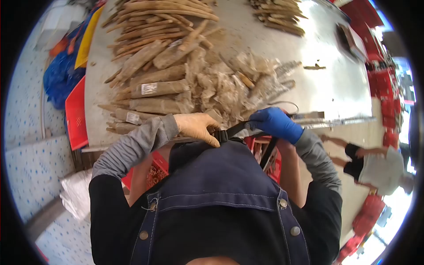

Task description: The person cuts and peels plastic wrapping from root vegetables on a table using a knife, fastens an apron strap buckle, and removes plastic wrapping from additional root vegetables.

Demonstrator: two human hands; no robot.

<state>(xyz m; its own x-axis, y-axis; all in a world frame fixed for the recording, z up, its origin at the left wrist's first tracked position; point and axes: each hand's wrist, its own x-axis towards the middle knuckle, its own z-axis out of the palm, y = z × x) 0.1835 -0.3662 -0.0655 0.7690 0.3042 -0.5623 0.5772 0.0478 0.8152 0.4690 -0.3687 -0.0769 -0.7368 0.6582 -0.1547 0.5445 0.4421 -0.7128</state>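
Observation:
My left hand (196,125), in a tan glove, pinches a black buckle (220,135) just above the top of the dark blue apron (221,172). A black strap (237,129) runs from the buckle towards my right hand (278,124). That hand wears a blue glove, and its fingers are closed on the strap. Right beyond both hands lies crumpled clear plastic wrap (216,88). Plastic-wrapped bundles of long brown roots or sticks, some with a white label (149,88), rest beside it, nearest my left hand.
Loose brown sticks (154,26) are piled on the metal table (329,88), with a smaller pile (280,15) farther back. Red crates (77,115) stand at the left edge and below the table. Another person (375,163) is on the right.

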